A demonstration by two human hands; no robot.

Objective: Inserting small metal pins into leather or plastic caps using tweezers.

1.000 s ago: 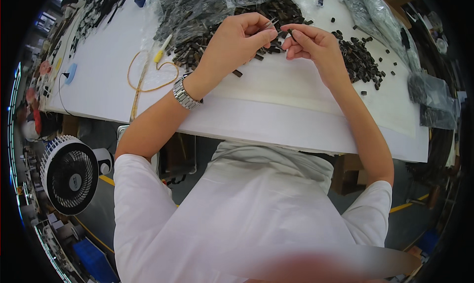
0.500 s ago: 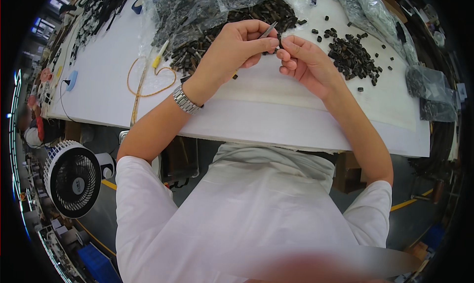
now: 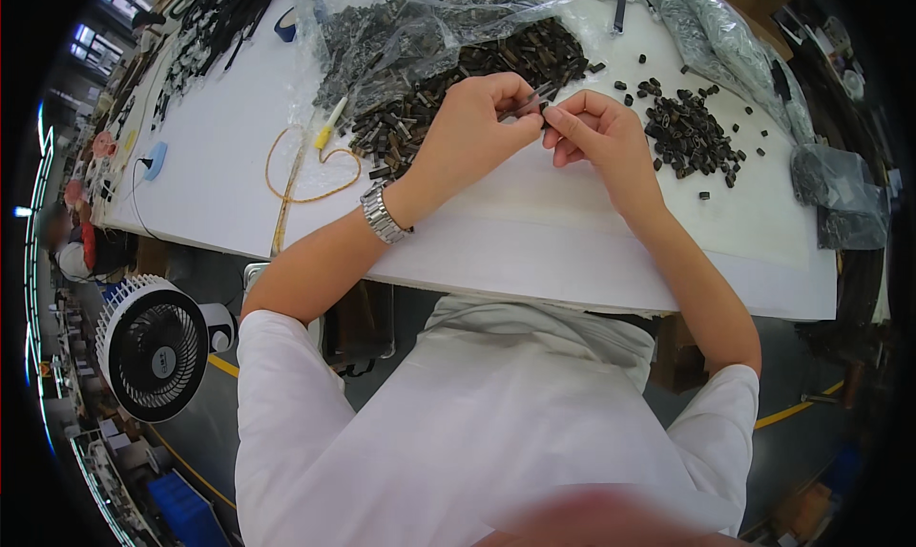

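My left hand (image 3: 472, 136), with a steel-banded watch (image 3: 384, 213) on its wrist, is closed on a thin pointed metal tool (image 3: 528, 102) whose exact kind I cannot make out. Against it, my right hand (image 3: 606, 146) pinches a small black piece (image 3: 545, 109) between thumb and fingers. The fingertips of both hands meet above the white table (image 3: 534, 241). Just beyond them lies a big heap of small dark tubular pieces (image 3: 520, 46), partly under clear plastic film (image 3: 401, 17). A smaller pile of short black pieces (image 3: 692, 132) sits to the right of my right hand.
Left of the heap lie a yellow-and-white pen-like tool (image 3: 330, 125) and a looped orange cord (image 3: 315, 199). Plastic bags (image 3: 840, 189) rest along the right edge. A white fan (image 3: 157, 347) stands at lower left. Black strips (image 3: 215, 36) cover the far left.
The whole view has shifted, so the table sits lower and farther right. Both hands have come slightly nearer to me, and my right hand has turned over the black piece.
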